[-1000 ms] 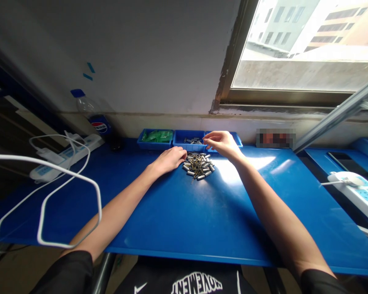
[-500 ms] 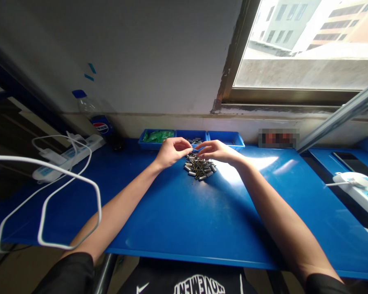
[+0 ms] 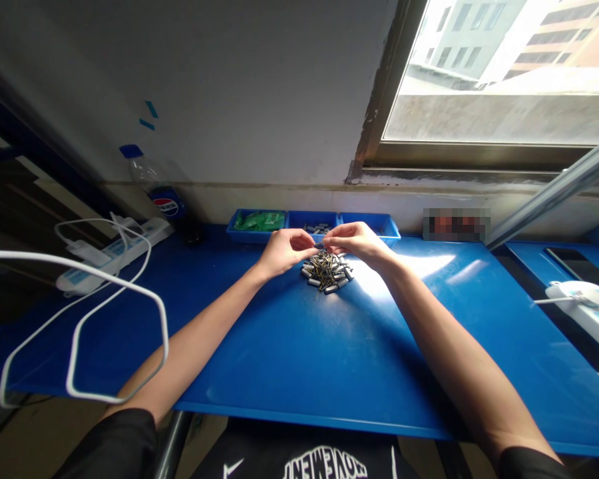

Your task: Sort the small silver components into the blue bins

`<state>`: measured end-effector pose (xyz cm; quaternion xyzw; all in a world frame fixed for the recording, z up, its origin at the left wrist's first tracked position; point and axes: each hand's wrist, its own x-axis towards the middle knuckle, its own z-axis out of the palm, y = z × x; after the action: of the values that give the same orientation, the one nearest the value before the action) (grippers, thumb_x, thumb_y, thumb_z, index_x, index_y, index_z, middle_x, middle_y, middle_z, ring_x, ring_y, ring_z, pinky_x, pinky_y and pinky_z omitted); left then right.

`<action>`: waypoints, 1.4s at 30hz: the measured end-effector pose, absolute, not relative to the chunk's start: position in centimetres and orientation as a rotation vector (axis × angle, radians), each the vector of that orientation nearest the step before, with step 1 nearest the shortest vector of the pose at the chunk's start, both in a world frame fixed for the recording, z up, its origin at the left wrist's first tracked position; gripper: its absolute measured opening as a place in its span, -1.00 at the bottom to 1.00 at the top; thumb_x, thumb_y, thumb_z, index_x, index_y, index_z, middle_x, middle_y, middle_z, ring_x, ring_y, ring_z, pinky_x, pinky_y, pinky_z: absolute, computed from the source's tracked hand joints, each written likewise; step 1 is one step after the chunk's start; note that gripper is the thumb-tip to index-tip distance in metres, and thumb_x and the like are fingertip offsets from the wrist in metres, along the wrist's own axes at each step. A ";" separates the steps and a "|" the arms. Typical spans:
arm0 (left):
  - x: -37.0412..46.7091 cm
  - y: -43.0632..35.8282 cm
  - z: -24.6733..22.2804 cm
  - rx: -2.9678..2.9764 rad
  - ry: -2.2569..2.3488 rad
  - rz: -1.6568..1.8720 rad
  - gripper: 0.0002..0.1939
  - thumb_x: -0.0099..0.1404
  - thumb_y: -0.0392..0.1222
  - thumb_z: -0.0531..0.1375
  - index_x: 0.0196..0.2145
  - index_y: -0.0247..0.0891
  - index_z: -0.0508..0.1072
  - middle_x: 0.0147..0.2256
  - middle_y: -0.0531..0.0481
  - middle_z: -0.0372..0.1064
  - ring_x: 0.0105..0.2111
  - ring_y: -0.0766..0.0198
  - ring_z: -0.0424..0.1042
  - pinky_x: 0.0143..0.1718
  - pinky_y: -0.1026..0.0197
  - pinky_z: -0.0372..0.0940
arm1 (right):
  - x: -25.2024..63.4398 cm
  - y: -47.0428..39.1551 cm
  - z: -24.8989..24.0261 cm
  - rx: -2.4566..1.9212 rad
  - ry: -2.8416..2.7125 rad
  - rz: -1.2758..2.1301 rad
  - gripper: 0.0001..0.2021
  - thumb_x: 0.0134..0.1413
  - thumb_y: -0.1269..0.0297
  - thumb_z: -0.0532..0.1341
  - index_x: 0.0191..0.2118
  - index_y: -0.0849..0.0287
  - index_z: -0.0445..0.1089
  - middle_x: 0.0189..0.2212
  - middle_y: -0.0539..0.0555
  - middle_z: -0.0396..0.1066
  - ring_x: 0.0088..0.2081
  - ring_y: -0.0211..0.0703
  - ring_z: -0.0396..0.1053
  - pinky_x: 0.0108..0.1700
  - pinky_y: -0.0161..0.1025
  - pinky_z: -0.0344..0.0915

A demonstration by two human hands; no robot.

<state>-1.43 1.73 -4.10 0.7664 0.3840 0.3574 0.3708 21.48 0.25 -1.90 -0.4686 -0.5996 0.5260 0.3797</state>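
Note:
My left hand (image 3: 285, 253) and my right hand (image 3: 357, 243) meet fingertip to fingertip just above a pile of small metal parts (image 3: 327, 271). Both hands are closed in a pinch. A small dark piece shows between the fingertips, too small to name. The pile mixes dark and brass-coloured screw-like pins with short silver cylinders, lying on the blue table (image 3: 299, 352). Behind the hands stands a blue three-part bin (image 3: 392, 238): green packets (image 3: 259, 221) fill its left section, and silver parts (image 3: 319, 229) lie in the middle one. My right wrist partly covers the right section.
At the left are a cola bottle (image 3: 167, 199), a white power strip (image 3: 114, 253) and a looping white cable (image 3: 164, 319) near my left forearm. Another power strip (image 3: 586, 313) and a phone (image 3: 574, 263) lie at the right. A metal bar (image 3: 554, 193) slants beside the window.
My fingertips have come closer together, and the right hand has dipped slightly over the pile. The small piece between them now looks dark rather than light. The view has shifted a little.

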 end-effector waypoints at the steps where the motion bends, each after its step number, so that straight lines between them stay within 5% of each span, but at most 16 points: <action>1: -1.6 1.8 -4.2 2.068 1.018 0.858 -0.78 0.19 -0.10 0.39 -0.27 -0.30 0.62 -0.27 -0.11 0.64 -0.27 0.13 0.62 -0.16 0.13 0.51 | 21.7 0.3 -1.8 -1.242 -1.531 1.267 -0.75 -0.04 0.17 0.45 -0.28 0.25 0.64 -0.44 0.12 0.61 -0.42 -0.21 0.53 -0.26 -0.29 0.50; 9: -1.8 2.1 -5.4 2.436 1.119 0.520 -0.81 0.25 -0.25 0.27 -0.21 -0.26 0.67 -0.21 -0.11 0.64 -0.23 0.15 0.60 -0.16 0.20 0.45 | 23.9 0.8 -1.0 -1.632 -1.433 0.535 -0.80 -0.05 0.22 0.36 -0.31 0.20 0.65 -0.49 0.10 0.60 -0.35 0.00 0.63 -0.22 -0.18 0.52; 14: -1.9 2.2 -5.5 2.406 1.091 0.527 -0.81 0.28 -0.29 0.24 -0.21 -0.28 0.66 -0.22 -0.11 0.64 -0.23 0.16 0.60 -0.13 0.20 0.43 | 23.8 1.0 -1.1 -1.512 -1.380 0.656 -0.73 0.00 0.18 0.37 -0.17 0.19 0.63 -0.36 0.12 0.65 -0.31 -0.03 0.64 -0.25 -0.22 0.52; 24: -1.9 2.3 -6.2 2.355 1.031 0.613 -0.89 0.28 -0.29 0.23 -0.27 -0.27 0.58 -0.30 -0.05 0.60 -0.30 0.21 0.57 -0.18 0.23 0.40 | 22.8 1.2 -1.8 -1.425 -1.450 0.888 -0.83 0.05 0.25 0.34 -0.26 0.22 0.58 -0.34 0.16 0.65 -0.36 -0.13 0.60 -0.36 -0.32 0.46; 32: -1.8 2.1 -5.9 2.361 0.968 0.565 -0.84 0.34 -0.31 0.17 -0.12 -0.23 0.43 -0.30 -0.02 0.55 -0.32 0.24 0.52 -0.25 0.24 0.36 | 22.8 1.1 -2.0 -1.415 -1.490 0.899 -0.82 0.06 0.24 0.36 -0.25 0.23 0.58 -0.36 0.15 0.64 -0.37 -0.15 0.58 -0.35 -0.33 0.45; 42: -3.5 3.7 -5.5 2.511 0.886 0.441 -0.86 0.28 -0.31 0.25 -0.19 -0.24 0.54 -0.21 -0.07 0.58 -0.23 0.18 0.54 -0.15 0.22 0.37 | 22.5 1.0 -1.9 -1.423 -1.518 0.912 -0.86 0.11 0.29 0.32 -0.25 0.23 0.58 -0.35 0.15 0.64 -0.38 -0.17 0.58 -0.36 -0.33 0.45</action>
<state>-3.48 3.67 -5.47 0.9077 0.3202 0.1594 0.2193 22.46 1.05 -1.93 -0.5681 -0.6059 0.3640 0.4215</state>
